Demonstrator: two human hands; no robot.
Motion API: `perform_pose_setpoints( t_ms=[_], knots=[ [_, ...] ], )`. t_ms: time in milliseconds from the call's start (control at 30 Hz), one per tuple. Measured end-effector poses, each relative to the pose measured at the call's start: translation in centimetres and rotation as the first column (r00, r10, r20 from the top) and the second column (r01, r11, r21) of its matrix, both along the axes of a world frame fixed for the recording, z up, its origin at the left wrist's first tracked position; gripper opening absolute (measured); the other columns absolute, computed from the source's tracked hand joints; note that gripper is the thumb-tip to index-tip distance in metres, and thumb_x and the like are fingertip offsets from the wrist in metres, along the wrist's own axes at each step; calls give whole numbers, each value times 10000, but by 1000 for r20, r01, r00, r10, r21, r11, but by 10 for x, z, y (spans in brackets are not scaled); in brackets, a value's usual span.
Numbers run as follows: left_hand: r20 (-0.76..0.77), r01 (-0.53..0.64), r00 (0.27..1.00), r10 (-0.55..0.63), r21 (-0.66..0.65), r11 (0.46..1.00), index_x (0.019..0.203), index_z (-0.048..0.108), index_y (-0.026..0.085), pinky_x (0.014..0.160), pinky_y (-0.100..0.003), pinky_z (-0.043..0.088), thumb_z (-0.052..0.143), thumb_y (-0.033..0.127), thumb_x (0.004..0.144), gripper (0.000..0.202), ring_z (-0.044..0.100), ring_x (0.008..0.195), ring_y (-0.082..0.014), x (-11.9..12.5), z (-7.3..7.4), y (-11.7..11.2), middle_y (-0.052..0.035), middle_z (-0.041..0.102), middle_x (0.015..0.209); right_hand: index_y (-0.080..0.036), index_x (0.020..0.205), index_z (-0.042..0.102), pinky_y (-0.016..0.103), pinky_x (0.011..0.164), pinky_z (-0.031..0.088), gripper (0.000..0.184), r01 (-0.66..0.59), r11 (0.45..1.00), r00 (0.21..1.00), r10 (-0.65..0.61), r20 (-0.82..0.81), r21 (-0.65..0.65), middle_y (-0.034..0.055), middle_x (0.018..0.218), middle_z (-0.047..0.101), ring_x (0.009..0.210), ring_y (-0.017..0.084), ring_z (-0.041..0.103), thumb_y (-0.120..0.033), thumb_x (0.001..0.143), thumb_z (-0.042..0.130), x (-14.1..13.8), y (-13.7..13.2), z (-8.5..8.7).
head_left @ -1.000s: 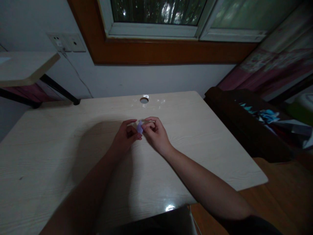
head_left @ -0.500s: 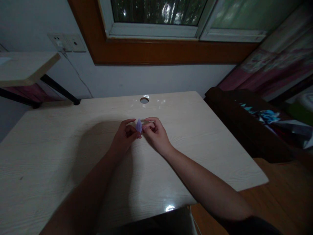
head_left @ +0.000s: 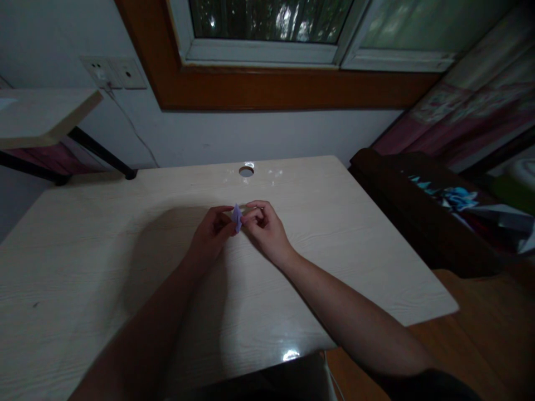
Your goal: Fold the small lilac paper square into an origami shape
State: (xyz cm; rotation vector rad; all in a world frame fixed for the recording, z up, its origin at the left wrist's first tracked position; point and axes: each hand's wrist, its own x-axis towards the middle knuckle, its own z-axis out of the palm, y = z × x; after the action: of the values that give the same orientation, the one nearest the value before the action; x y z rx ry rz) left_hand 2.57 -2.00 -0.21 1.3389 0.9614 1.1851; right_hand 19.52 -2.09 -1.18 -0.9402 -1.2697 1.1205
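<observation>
A small piece of folded purple paper [head_left: 237, 217], narrow and pointed at the top, stands between my two hands above the desk. My left hand [head_left: 212, 229] pinches it from the left, thumb low and index fingertip near its upper part. From the right, my right hand [head_left: 267, 228] pinches its edge between thumb and fingers, with the index finger arched above. Fingers hide parts of the paper, so its inner folds do not show clearly.
The pale wood-grain desk [head_left: 334, 234] has a round cable hole [head_left: 246, 171] near its back edge. A raised shelf [head_left: 45, 117] on black legs stands at the left. Behind are a socket with a cord [head_left: 131, 125] and a window. Dark furniture [head_left: 418, 217] stands at the right.
The paper has turned slightly and looks narrower. My left index finger has come in against its upper part; my right hand has barely moved.
</observation>
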Motion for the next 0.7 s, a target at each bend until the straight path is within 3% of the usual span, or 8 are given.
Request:
perform_pose_setpoints(
  t_ms=[333, 700],
  knots=[
    [-19, -117, 993, 118, 16, 993, 1115, 626, 203, 750, -266, 512, 729, 300, 825, 323, 624, 823, -140, -2, 3, 1, -19, 635, 922, -267, 1137, 551, 296, 706, 507, 369, -49, 999, 996, 47, 73, 21, -39, 775, 694, 704, 142, 656, -297, 826, 747, 0, -2, 0],
    [-45, -161, 986, 162, 34, 986, 1085, 653, 230, 698, -242, 514, 741, 244, 766, 331, 615, 771, -130, -6, -2, 5, 13, 593, 845, -269, 1131, 555, 296, 698, 529, 356, -52, 998, 987, 47, 156, 26, -35, 787, 696, 696, 147, 660, -307, 828, 738, 0, -2, 0]
  ],
)
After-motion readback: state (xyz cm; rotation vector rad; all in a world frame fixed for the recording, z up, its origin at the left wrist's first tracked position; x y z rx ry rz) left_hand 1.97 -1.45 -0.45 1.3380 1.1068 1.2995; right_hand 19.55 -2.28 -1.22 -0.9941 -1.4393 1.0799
